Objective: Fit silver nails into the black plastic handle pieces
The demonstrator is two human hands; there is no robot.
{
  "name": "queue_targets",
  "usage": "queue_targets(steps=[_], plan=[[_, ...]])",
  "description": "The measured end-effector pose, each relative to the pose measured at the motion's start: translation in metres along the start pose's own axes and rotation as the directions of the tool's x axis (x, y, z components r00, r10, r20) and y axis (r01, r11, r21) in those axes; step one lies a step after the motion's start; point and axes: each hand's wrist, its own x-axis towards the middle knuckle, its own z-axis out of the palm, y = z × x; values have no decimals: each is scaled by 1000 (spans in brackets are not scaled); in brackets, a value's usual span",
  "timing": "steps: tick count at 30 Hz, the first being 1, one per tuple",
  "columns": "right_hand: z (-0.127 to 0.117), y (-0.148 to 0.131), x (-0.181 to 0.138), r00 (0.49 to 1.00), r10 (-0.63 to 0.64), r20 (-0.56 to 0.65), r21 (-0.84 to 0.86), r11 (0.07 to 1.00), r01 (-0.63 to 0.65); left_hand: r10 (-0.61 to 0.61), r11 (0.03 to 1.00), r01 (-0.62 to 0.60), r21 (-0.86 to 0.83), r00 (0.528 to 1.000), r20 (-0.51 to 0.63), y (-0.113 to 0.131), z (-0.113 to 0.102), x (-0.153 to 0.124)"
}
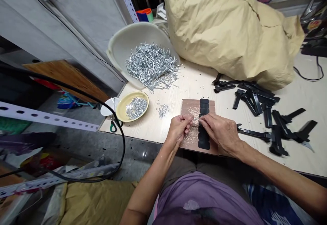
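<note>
I see both hands close together at the table's near edge. The left hand point(178, 128) pinches one end of a thin pin point(196, 118), and the right hand point(221, 133) pinches the other. They hover over a brown board point(189, 107) bearing a black strip point(204, 143). A pin heap point(150, 66) lies well beyond, near a yellow dish point(121, 111).

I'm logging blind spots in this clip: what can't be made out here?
Head view:
Thin pin between left hand and right hand: too small; fingertips cover its ends.
Black strip: middle hidden under the right hand.
Silver bits in yellow dish: too small to identify.
Paper sack: contents hidden, top cropped.
</note>
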Motion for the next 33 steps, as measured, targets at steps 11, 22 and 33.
queue_targets(steps=[11, 22, 33], plan=[[-3, -1, -3, 996, 75, 47, 66, 995, -78, 86, 994, -87, 70, 996, 11, -1, 0, -3], [-1, -1, -1, 994, 47, 96, 171, 983, -63, 79, 993, -83, 80, 996, 44, 1, -9, -2], [3, 4, 0, 980, 66, 188, 319, 939, -125, 62, 992, -66, 108, 997, 41, 0, -7, 3]])
